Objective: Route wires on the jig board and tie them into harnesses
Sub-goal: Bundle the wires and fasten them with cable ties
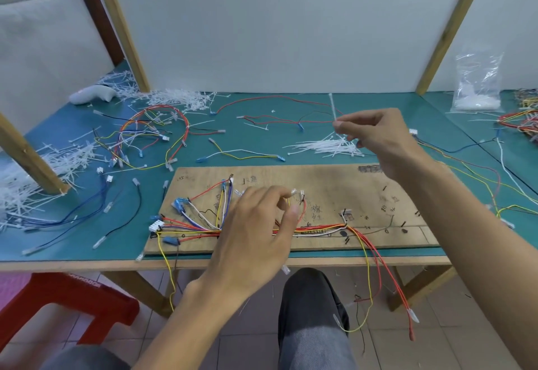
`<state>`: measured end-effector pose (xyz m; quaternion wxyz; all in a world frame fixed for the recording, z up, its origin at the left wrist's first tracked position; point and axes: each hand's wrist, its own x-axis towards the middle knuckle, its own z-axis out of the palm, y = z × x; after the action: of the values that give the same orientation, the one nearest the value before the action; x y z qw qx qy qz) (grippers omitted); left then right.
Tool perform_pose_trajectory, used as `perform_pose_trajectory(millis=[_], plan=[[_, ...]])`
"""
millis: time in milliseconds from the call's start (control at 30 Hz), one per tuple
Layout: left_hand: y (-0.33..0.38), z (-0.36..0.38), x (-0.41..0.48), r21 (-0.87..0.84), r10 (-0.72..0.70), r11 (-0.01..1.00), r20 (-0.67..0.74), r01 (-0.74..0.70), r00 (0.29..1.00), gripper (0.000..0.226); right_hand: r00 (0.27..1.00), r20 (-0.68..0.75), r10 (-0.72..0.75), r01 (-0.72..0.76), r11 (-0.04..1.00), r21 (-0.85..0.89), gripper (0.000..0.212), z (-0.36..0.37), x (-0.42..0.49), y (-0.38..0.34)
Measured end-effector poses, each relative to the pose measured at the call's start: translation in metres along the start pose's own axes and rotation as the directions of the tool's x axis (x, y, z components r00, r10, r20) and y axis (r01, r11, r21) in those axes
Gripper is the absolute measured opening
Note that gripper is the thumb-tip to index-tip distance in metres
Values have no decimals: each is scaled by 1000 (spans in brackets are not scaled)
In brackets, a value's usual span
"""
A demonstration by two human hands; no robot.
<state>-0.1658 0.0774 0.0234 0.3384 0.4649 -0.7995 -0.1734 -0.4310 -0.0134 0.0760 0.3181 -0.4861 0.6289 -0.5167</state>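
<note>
Left of the jig board (320,183), white cut-off tie ends (58,160) lie heaped on the green tabletop (122,250), and a tied harness (151,130) of red, yellow and white wires curls behind the board's left corner. Below the tabletop, left of the board, stands a red stool (67,297).

On the board's left end sits a white connector (155,225), from which a wire bundle (320,227) of red, orange, yellow and white wires runs rightward along the board's front part. The left hand (256,230) hangs over the middle of this bundle with fingers curled and thumb turned toward them. The palm covers the wires beneath, so it cannot be told whether the hand grips them or only hovers.

Right of that hand, red and yellow wires (387,276) leave the bundle and hang off the board's front edge toward the floor.

Behind the board's right half lies a loose pile of white ties (329,147). Above that pile the right hand (378,136) is raised clear of the board, pinching a single cable tie (333,107) between thumb and fingertips, the tie standing nearly upright.

Far right of the board, against the back wall, stands a clear plastic bag (477,81) with white ties at its bottom.
</note>
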Motion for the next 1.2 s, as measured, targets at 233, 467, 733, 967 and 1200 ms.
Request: perform_pose_trajectory(millis=[233,467,733,967,1200], plan=[[15,-12,4,-185,-90,980,-121,66,989,23,939,342,-25,-129,899,419,19,64,-113,-21],[6,-46,-43,-337,-117,938,-86,81,989,22,903,426,-49,-170,871,462,25,91,-154,-16],[-10,-57,-73,-655,-194,742,-7,142,981,31,878,466,-103,-152,865,478,28,111,-175,-12],[-29,-66,-98,-533,-93,837,80,121,992,29,859,437,-265,26,877,481,29,118,-180,-22],[-58,-80,-121,-426,35,905,124,21,992,29,807,513,-293,-33,845,533,31,132,-195,-17]])
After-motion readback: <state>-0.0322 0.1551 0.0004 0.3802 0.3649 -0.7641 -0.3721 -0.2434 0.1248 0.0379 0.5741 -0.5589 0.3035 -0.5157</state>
